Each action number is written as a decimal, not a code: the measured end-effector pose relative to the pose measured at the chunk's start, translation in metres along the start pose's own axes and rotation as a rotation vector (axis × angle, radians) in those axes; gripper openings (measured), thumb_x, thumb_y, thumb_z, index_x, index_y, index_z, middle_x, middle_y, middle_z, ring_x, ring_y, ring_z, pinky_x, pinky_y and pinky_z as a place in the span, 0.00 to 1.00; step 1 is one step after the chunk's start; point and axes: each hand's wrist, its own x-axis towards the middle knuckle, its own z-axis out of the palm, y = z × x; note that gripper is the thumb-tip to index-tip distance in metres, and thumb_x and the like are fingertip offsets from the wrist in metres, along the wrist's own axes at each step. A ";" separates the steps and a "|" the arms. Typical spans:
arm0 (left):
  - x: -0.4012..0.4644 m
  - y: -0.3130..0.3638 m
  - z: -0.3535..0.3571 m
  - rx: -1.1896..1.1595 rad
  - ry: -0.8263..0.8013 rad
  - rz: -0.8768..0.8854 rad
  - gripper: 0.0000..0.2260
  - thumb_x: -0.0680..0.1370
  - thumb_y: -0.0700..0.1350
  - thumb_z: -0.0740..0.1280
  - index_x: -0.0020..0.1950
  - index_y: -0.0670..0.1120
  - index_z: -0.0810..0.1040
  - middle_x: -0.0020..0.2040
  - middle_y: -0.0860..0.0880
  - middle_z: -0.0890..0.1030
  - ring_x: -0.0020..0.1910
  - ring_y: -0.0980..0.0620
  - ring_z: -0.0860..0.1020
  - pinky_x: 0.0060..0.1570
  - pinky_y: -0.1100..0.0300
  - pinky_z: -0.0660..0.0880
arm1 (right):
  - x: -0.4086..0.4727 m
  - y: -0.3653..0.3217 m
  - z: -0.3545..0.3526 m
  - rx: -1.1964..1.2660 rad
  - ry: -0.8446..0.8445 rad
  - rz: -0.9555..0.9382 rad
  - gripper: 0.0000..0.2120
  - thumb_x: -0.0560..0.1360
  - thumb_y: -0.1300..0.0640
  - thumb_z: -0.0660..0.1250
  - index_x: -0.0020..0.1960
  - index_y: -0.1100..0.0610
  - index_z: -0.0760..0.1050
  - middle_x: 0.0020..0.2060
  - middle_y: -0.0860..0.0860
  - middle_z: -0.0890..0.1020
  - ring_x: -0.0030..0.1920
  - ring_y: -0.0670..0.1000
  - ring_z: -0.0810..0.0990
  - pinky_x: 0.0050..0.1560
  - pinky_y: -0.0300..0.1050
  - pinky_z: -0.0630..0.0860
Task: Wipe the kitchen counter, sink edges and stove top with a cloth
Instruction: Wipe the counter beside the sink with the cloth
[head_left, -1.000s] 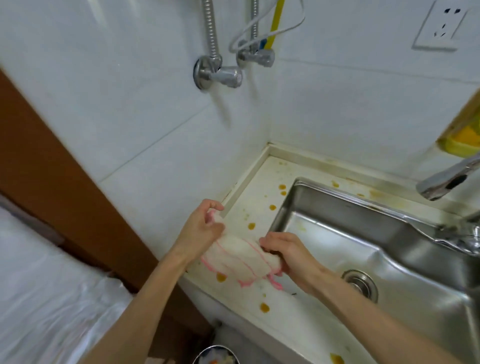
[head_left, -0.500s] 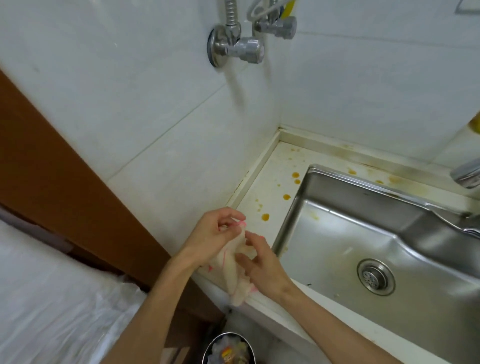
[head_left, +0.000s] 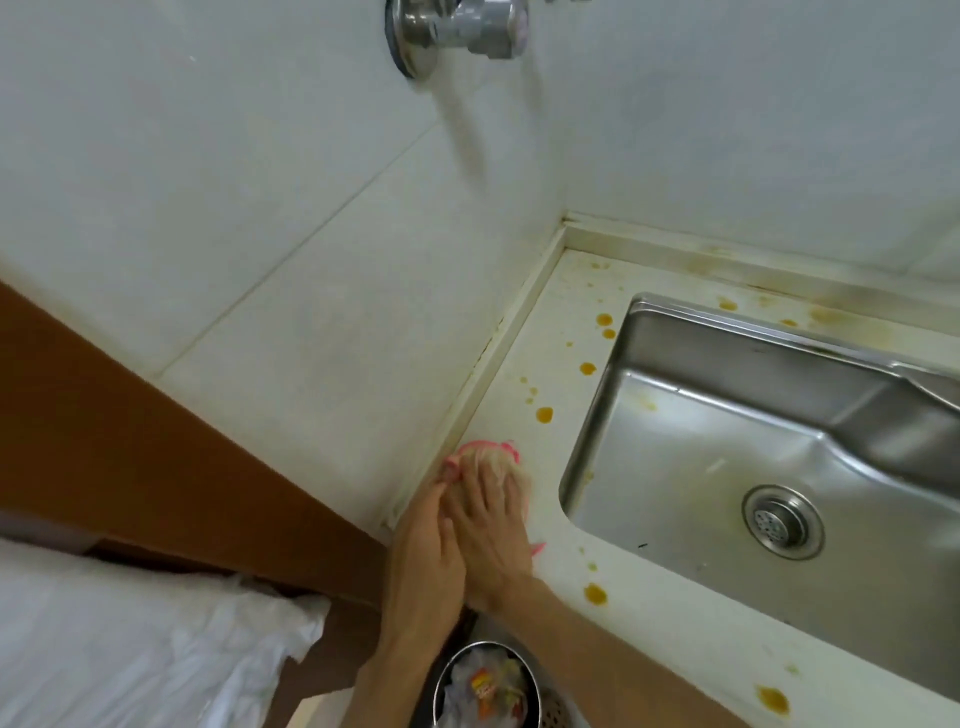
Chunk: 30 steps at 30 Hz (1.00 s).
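A white cloth with pink edging (head_left: 496, 454) lies on the white counter (head_left: 561, 322) left of the steel sink (head_left: 727, 467), close to the side wall. My right hand (head_left: 491, 525) lies flat on the cloth with straight fingers and presses it down. Beside it, my left hand (head_left: 423, 551) touches the cloth's left edge, fingers extended. Most of the cloth is hidden under my hands. Orange spots (head_left: 544, 414) dot the counter strip beyond the cloth, and more orange spots (head_left: 595, 594) lie along the front edge.
The sink drain (head_left: 782, 522) sits in the basin. Water valves (head_left: 457, 31) stick out of the tiled wall above. A metal bin with rubbish (head_left: 488, 686) stands below the counter edge. A brown panel (head_left: 130, 441) and white plastic (head_left: 130, 649) are at left.
Earlier both hands held and bunched the cloth just above the counter's front edge. Now the cloth is down on the counter and both hands lie flat on it.
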 end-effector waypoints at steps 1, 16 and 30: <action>0.002 -0.004 0.000 0.004 0.009 -0.009 0.18 0.84 0.44 0.56 0.73 0.52 0.69 0.71 0.55 0.73 0.68 0.58 0.71 0.69 0.56 0.69 | 0.003 0.002 -0.001 -0.016 0.017 -0.009 0.31 0.79 0.47 0.53 0.80 0.54 0.51 0.79 0.56 0.47 0.78 0.62 0.41 0.75 0.61 0.37; -0.036 0.015 0.098 0.219 -0.257 0.028 0.23 0.82 0.47 0.59 0.77 0.44 0.61 0.77 0.45 0.63 0.75 0.47 0.61 0.74 0.53 0.59 | -0.224 0.164 -0.011 -0.066 0.065 0.468 0.29 0.81 0.43 0.49 0.79 0.51 0.54 0.79 0.52 0.57 0.78 0.56 0.55 0.74 0.57 0.50; -0.082 0.053 0.193 0.710 -0.322 0.324 0.26 0.74 0.52 0.71 0.67 0.39 0.72 0.71 0.34 0.70 0.71 0.34 0.69 0.67 0.32 0.64 | -0.342 0.259 -0.031 -0.042 0.066 0.891 0.31 0.80 0.39 0.36 0.78 0.49 0.57 0.78 0.57 0.58 0.78 0.59 0.53 0.76 0.60 0.47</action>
